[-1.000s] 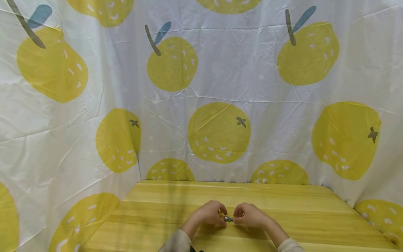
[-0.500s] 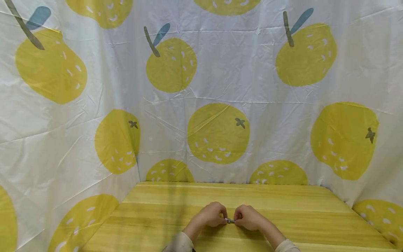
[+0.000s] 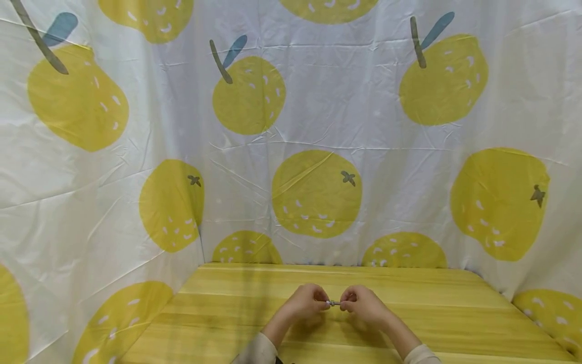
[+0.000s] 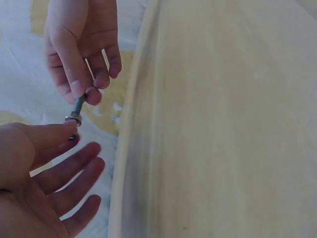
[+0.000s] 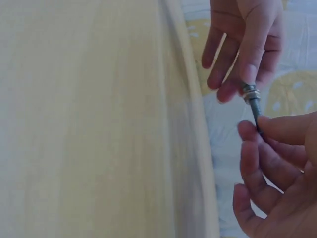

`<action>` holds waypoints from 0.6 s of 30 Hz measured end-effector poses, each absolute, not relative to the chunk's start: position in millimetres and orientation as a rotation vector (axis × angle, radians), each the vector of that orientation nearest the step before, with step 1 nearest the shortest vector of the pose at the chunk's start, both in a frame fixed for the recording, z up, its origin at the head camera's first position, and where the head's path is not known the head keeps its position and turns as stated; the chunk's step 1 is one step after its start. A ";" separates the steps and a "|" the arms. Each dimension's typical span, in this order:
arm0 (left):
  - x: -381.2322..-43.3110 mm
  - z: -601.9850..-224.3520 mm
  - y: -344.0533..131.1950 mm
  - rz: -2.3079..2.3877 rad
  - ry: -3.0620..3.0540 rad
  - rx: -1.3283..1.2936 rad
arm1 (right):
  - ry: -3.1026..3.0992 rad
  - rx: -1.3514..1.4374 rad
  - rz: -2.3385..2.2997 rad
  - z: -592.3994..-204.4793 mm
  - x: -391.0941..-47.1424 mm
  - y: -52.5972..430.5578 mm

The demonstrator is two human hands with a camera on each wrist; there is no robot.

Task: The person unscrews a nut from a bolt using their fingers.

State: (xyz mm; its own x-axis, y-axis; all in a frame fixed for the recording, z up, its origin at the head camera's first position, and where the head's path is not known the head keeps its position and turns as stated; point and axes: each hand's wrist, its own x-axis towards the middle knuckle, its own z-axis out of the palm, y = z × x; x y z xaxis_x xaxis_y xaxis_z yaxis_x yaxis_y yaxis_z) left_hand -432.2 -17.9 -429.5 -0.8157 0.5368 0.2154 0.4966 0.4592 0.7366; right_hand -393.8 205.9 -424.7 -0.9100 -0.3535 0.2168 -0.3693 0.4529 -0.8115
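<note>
Pinching a bolt (image 3: 334, 303) by its nutted end between thumb and fingertip, the left hand (image 3: 305, 303) faces the right hand (image 3: 365, 305), which pinches the bare end of the threaded shank. The bolt is over the tabletop (image 3: 409, 284), about midway between its left and right edges and short of the far edge. The nut (image 5: 251, 93) sits just beside the left thumb. Beyond the far edge hangs white cloth (image 3: 318, 101) printed with yellow fruit.
</note>
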 end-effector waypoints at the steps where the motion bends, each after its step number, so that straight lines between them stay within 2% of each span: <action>1: -432.4 -428.1 -17.7 1.360 2.622 0.921 | -2.654 0.645 1.521 -422.6 -393.2 206.0; 6: -432.5 -421.2 -19.1 1.605 2.500 0.887 | -2.605 0.557 1.627 -413.4 -392.8 206.4; 18: -430.8 -405.8 -21.6 1.897 2.305 0.944 | -2.483 0.556 1.727 -394.3 -389.2 202.5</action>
